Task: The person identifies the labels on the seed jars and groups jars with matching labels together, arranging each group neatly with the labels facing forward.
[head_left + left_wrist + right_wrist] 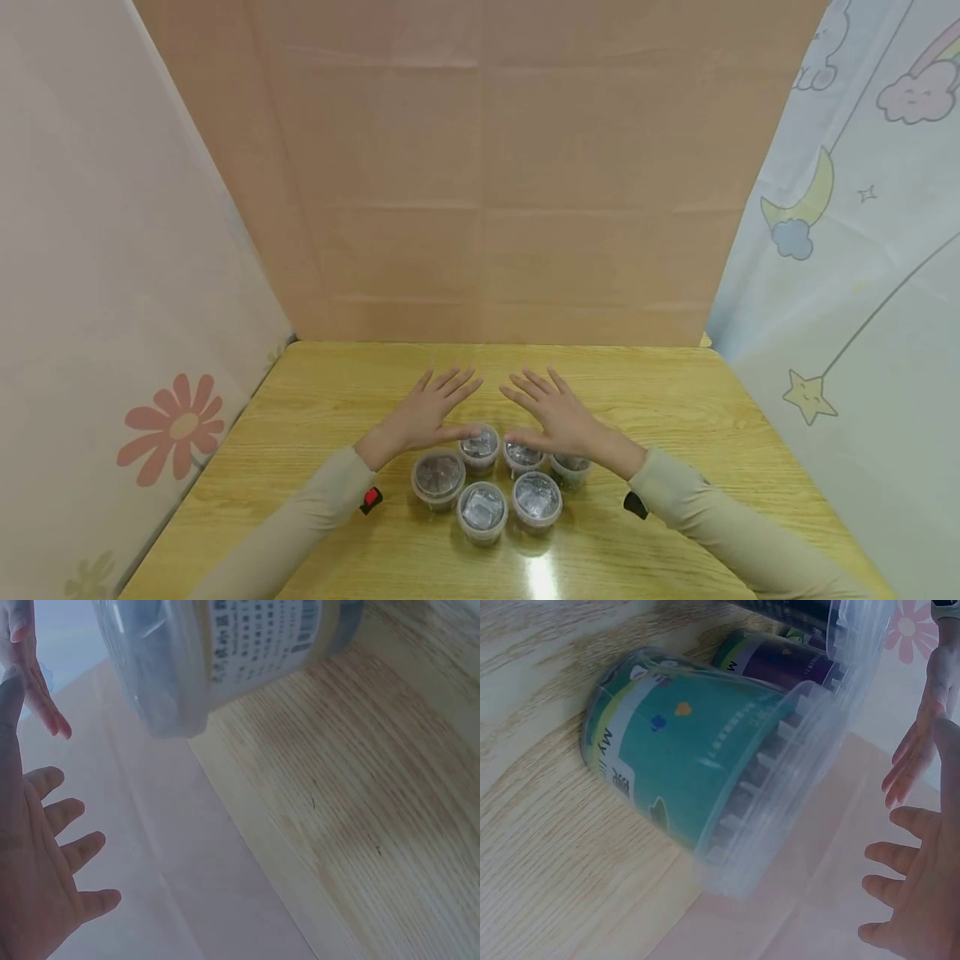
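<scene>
On the yellow wooden bench [660, 383], our six clustered tubs [536, 498] stood near our left grip [427, 417] and right grip [564, 422], both spread and empty; a low inward sweep, we judged, could topple one.

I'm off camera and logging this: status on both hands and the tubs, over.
Left hand and right hand empty, fingers extended. Six tubs upright, clustered on the table. No obstruction seen around them.
</scene>
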`<state>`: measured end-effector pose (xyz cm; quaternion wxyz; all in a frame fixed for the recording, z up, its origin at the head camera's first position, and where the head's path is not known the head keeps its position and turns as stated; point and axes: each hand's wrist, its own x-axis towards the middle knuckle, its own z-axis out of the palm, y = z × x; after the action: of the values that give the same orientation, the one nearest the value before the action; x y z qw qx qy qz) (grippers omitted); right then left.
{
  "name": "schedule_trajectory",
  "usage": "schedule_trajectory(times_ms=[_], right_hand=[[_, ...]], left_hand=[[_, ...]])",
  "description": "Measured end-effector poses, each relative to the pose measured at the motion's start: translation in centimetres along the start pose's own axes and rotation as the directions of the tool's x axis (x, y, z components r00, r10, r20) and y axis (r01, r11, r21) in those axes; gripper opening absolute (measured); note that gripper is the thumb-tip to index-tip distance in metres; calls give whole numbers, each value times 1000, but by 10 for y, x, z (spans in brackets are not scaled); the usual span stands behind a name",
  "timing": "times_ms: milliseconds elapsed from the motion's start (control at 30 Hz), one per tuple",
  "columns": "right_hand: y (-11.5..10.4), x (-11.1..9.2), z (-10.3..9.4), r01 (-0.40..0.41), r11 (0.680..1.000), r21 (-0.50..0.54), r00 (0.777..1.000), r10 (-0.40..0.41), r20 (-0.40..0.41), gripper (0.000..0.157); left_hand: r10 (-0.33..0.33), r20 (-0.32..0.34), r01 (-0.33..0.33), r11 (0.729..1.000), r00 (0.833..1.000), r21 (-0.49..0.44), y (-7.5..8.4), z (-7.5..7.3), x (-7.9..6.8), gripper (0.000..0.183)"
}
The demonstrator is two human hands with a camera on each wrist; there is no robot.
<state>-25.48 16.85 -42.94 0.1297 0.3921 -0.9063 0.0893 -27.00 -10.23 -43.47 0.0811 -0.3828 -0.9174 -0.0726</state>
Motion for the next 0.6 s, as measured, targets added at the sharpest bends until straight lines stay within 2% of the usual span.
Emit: schedule_trajectory(times_ms=[267, 600], right_hand=[[-3, 0, 4, 2, 1000, -17, 999, -1, 51, 77], [-8, 0, 6, 30, 999, -19, 997, -29, 73, 76]], left_hand=[[-13, 24, 13, 1000, 1000, 6, -1, 5, -5, 82], [-18, 49, 19, 1000, 999, -8, -1, 6, -8, 82]])
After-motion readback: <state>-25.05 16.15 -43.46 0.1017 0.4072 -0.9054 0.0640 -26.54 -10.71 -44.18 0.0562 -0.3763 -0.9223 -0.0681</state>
